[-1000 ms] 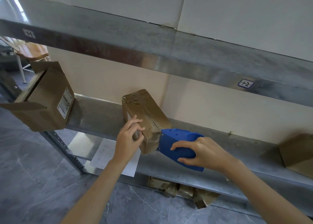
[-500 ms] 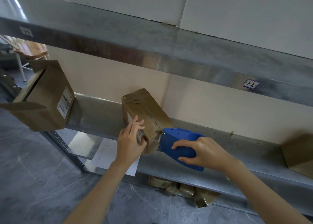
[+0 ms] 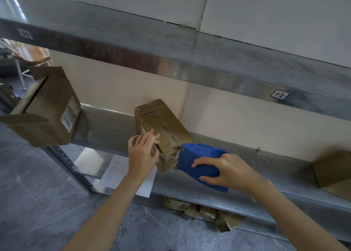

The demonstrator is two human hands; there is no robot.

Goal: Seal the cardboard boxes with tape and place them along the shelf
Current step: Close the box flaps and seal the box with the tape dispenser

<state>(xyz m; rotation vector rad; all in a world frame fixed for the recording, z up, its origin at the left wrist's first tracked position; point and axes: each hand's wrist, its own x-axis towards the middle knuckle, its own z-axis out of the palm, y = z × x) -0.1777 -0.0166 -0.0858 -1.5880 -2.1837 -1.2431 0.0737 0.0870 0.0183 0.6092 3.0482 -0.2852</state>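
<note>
A brown cardboard box [image 3: 161,125] wrapped in brown tape lies on the metal shelf [image 3: 106,125], its near end jutting over the front edge. My left hand [image 3: 141,153] rests flat against the box's left side with the fingers held together. My right hand [image 3: 226,172] grips a blue tape dispenser [image 3: 197,159], whose nose touches the box's near right corner. A strip of tape runs from the dispenser onto that corner.
An unsealed cardboard box [image 3: 47,114] with a white label and open flaps sits at the shelf's left end. Another box [image 3: 334,172] stands at the far right. An upper shelf [image 3: 171,60] overhangs. Below, a paper sheet [image 3: 121,172] and several taped boxes [image 3: 201,212] lie.
My left hand slid up and right along the box's side, its fingers flattening. The dispenser and my right hand have barely moved.
</note>
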